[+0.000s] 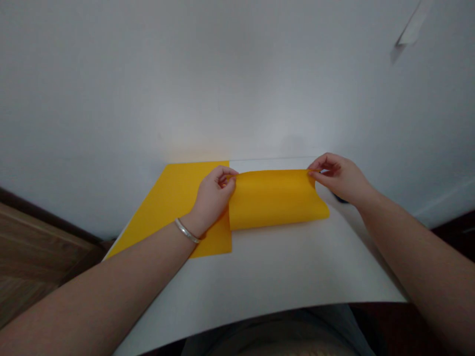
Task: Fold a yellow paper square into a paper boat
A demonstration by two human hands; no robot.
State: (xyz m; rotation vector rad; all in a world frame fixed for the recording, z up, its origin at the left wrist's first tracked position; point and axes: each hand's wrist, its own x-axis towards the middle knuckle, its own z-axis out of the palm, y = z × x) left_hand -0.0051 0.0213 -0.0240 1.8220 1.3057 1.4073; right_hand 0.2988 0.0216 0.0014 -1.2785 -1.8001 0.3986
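Note:
A sheet of yellow paper (278, 198) is bent over on itself, its curved side toward me and its loose edge raised at the far side. My left hand (217, 193) pinches the left corner of that edge, with a silver bangle (186, 231) on the wrist. At the right corner, my right hand (336, 175) pinches the same edge between thumb and fingers. Beneath my left hand and forearm lies another yellow sheet (174, 193), flat on the table and partly covered by them.
Both sheets rest on a white table (282, 272) pushed against a pale wall (230, 89). A dark object (339, 199) shows partly behind my right wrist. Wooden furniture (33, 252) stands at the left. A loose white flap (413, 27) hangs from the wall at upper right.

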